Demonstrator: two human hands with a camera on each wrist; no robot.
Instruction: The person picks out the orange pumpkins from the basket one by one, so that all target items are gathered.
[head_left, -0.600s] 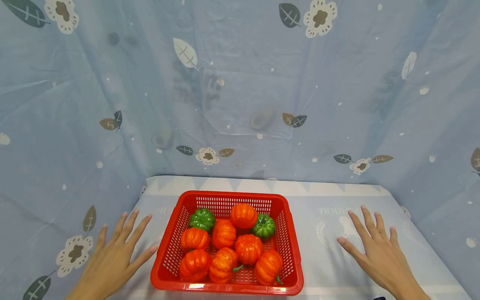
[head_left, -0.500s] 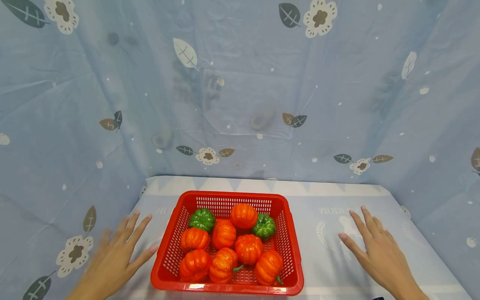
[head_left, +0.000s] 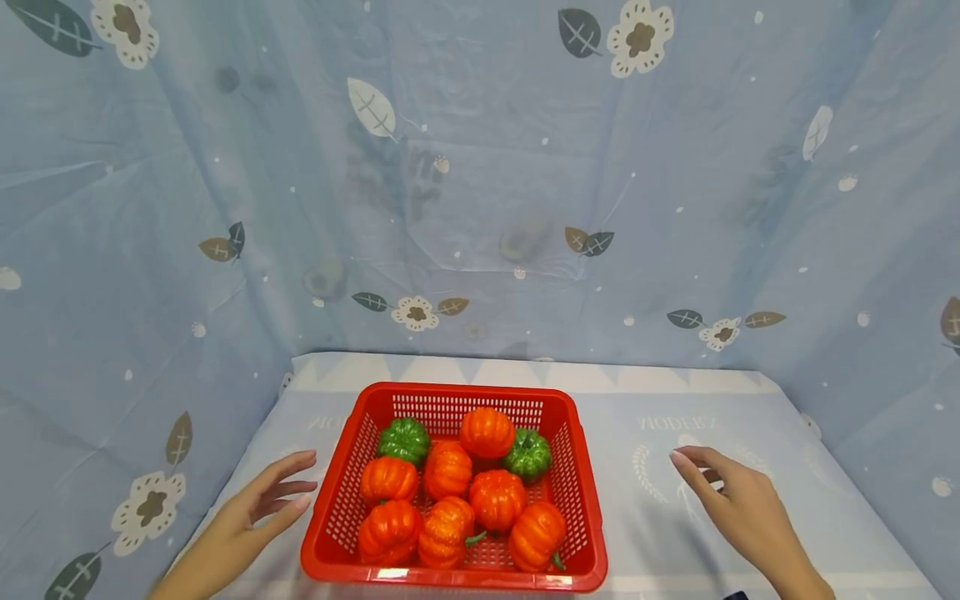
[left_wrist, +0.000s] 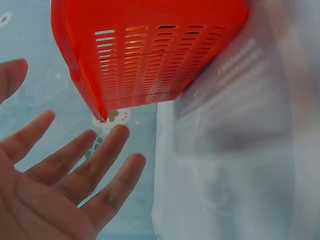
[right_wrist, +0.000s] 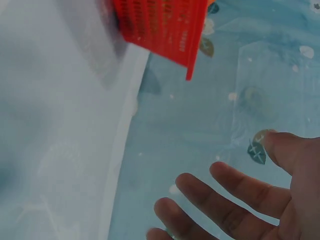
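My left hand [head_left: 251, 517] hovers just left of a red plastic basket [head_left: 453, 577], its loosely bent fingers pointing toward the rim and holding nothing. In the left wrist view, the fingertips [left_wrist: 119, 134] are apart from the slotted wall. Farther off, on the basket's right, my right hand [head_left: 738, 504] is above the table with relaxed, slightly curled fingers and nothing in them. Several glossy orange pumpkins [head_left: 498, 500] lie inside the basket, some with green stems. A green pumpkin-shaped vegetable [head_left: 405, 440] sits at the back left, and another green one [head_left: 527, 455] at the right.
The basket stands on a table covered with a pale printed cloth [head_left: 630, 533]. Blue fabric [head_left: 480, 208] with leaves and flowers hangs behind the table and along both sides. A small dark object [head_left: 737, 596] shows at the bottom edge beside the right wrist.
Both hands have turned from spread fingers, palms down, to palms inward with bent fingers. The left fingertips have swung toward the basket. The basket and its contents have not moved.
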